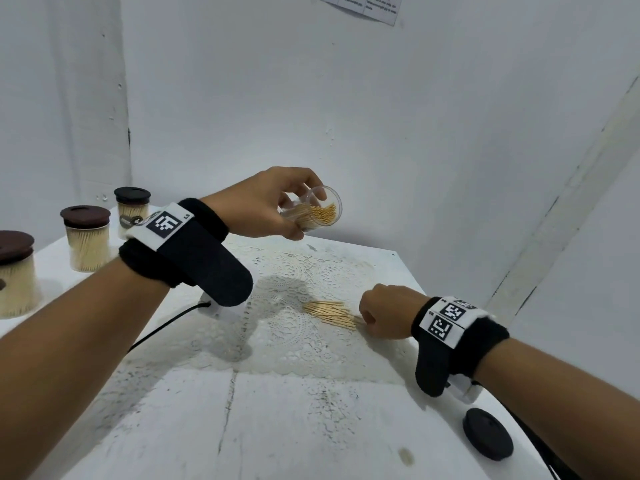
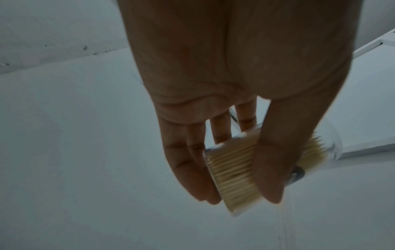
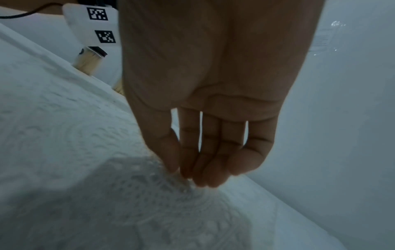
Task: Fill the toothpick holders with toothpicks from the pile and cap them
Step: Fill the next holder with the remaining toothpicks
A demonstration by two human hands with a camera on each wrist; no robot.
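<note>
Three capped toothpick holders stand at the table's (image 1: pixel 311 427) nine to ten o'clock side, each full. The nearest holder (image 1: pixel 15 275) has a brown cap and is cut by the frame edge. The second capped holder (image 1: pixel 88 239), also brown-capped, stands beyond it. The third capped holder (image 1: pixel 132 209), black-capped, is farthest back, near the wall corner.

The left hand (image 1: pixel 263 206) is raised above the table toward twelve o'clock. Its fingers and thumb curl round a clear open holder (image 1: pixel 313 209), tilted on its side with the mouth facing three o'clock. Toothpicks fill part of it. In the left wrist view the thumb (image 2: pixel 275 165) lies across the holder wall, with the other fingers behind it.

A white lace mat (image 1: pixel 294 337) covers the table centre. The toothpick pile (image 1: pixel 330 313) lies on it, directly below the raised holder.

The right hand (image 1: pixel 384 313) rests at the pile's three o'clock end, fingers curled down onto the sticks. Whether it actually holds any cannot be told: the head view hides the fingertips and the right wrist view is blurred there.

A loose black cap (image 1: pixel 486 434) lies flat at the table's five o'clock edge, near the right wrist.
</note>
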